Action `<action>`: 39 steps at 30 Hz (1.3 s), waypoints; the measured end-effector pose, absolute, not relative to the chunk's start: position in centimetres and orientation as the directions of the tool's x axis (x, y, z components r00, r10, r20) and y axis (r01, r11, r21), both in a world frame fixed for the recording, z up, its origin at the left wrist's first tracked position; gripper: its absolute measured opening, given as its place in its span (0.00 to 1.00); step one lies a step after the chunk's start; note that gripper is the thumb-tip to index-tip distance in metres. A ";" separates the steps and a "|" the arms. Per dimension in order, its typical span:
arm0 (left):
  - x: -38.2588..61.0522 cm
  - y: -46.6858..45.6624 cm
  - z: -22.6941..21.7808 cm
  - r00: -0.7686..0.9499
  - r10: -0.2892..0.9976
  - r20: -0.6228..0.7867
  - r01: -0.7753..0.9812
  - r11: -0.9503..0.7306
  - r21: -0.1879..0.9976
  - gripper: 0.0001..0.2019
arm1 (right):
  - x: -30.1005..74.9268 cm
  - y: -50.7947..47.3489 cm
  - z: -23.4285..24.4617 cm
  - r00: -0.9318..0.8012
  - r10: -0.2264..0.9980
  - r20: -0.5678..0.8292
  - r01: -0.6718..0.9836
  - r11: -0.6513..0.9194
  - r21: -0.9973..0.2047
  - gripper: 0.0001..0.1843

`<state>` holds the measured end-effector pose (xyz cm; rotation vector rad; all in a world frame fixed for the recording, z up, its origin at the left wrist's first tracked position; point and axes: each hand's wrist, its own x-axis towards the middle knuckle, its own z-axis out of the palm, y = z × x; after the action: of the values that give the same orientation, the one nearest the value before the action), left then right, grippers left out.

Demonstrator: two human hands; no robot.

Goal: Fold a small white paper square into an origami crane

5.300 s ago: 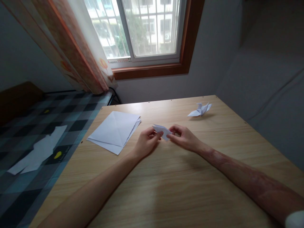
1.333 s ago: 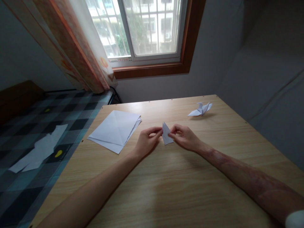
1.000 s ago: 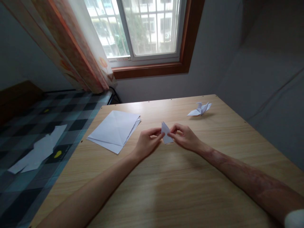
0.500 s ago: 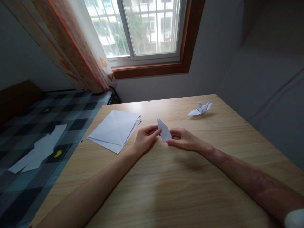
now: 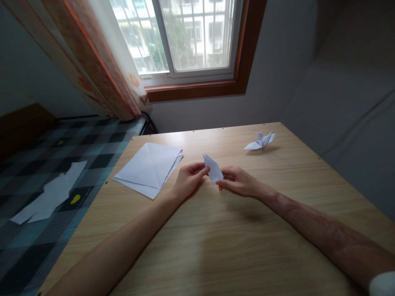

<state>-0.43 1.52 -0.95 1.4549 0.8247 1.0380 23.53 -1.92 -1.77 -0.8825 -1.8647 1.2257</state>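
Observation:
A small folded piece of white paper (image 5: pixel 212 167) is held just above the wooden table (image 5: pixel 234 246), pointing up and to the left. My left hand (image 5: pixel 187 181) pinches its left edge with thumb and fingertips. My right hand (image 5: pixel 240 182) pinches its lower right corner, fingers curled. Both forearms rest along the table.
A stack of creased white sheets (image 5: pixel 150 168) lies left of my hands. A finished white paper crane (image 5: pixel 259 141) sits at the far right of the table. Paper scraps (image 5: pixel 51 193) lie on the checkered bed (image 5: pixel 37 246) to the left. Window and curtain stand behind.
The folded paper has tilted from upright between my fingertips to leaning up-left. My right hand has dropped lower and grips its bottom corner; my left hand has barely shifted.

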 end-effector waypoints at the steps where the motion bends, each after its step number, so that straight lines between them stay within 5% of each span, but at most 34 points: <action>1: -0.4 1.5 -1.0 0.371 0.915 0.156 -0.054 -0.146 0.988 0.17 | 23.5 -1.9 -1.8 -0.502 0.842 0.200 0.157 0.316 -0.936 0.21; 7: -0.4 1.6 -1.0 0.381 0.912 0.153 -0.063 -0.140 0.988 0.17 | 23.5 -1.8 -2.2 -0.426 0.861 0.279 0.246 0.407 -0.880 0.18; 11: -0.4 1.6 -1.0 0.366 0.918 0.151 -0.055 -0.141 0.988 0.17 | 23.4 -1.6 -2.9 -0.298 0.856 0.423 0.230 0.494 -0.838 0.31; 16: -0.4 1.7 -1.3 0.375 0.916 0.145 -0.066 -0.130 0.989 0.19 | 23.6 -1.3 -2.7 -0.338 0.774 0.535 0.392 0.633 -0.668 0.18; 25: -1.2 2.3 -1.3 0.401 0.904 0.144 0.103 -0.201 0.974 0.21 | 24.0 -1.4 -2.2 -0.454 0.695 0.558 0.527 0.714 -0.461 0.10; 36: -1.3 2.0 -1.7 0.298 0.891 0.343 0.382 -0.441 0.813 0.16 | 23.9 -0.8 -2.6 -0.464 0.701 0.542 0.467 0.713 -0.522 0.04; 39: -1.7 2.1 -0.9 0.380 0.850 0.365 0.416 -0.509 0.754 0.09 | 23.8 -0.7 -2.6 -0.459 0.704 0.542 0.451 0.710 -0.540 0.03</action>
<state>-1.74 2.06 -0.89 2.0870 1.0852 1.0208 23.78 -0.69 -2.64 -0.8755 -2.1318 0.4119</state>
